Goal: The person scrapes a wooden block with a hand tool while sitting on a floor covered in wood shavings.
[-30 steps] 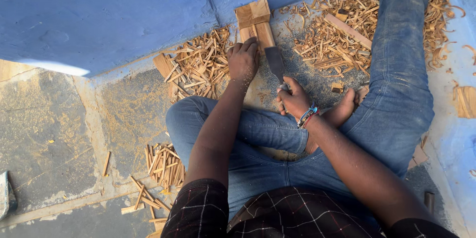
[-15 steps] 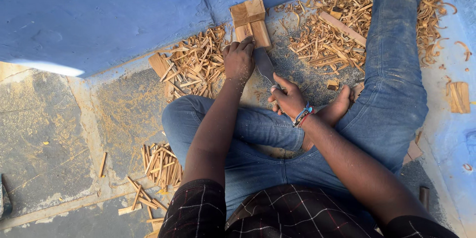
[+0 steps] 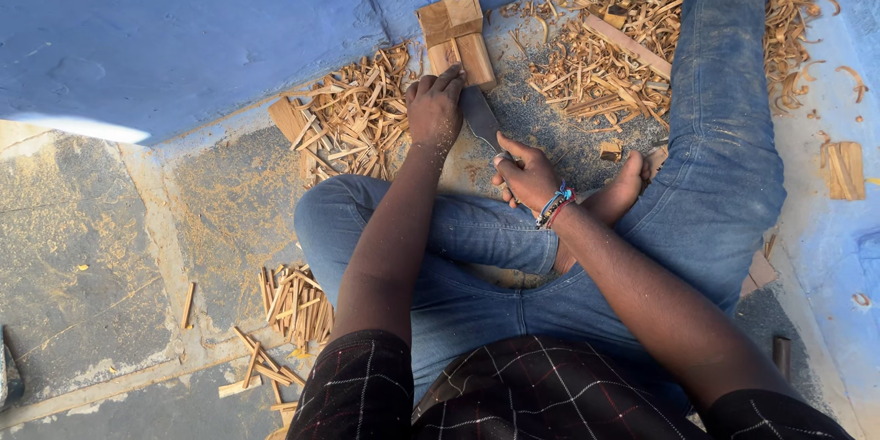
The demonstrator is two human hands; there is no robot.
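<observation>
I sit on the floor in blue jeans with my legs folded. My left hand (image 3: pixel 434 108) rests on the near end of a split wooden block (image 3: pixel 458 37) that stands against the blue wall. My right hand (image 3: pixel 527 174), with a beaded band at the wrist, grips the handle of a broad dark blade (image 3: pixel 480 117). The blade's edge lies against the block just beside my left fingers. Whether my left fingers hold a thin piece of wood is hidden.
Wood shavings and splinters (image 3: pixel 353 119) lie heaped left of the block and more (image 3: pixel 605 37) to its right. A small pile of cut sticks (image 3: pixel 293 302) sits by my left knee. A wood chunk (image 3: pixel 843 170) lies at the right. The blue wall (image 3: pixel 183 27) stands ahead.
My view has shifted slightly. The blade and both hands stay at the block, with the blade set a little lower along its side.
</observation>
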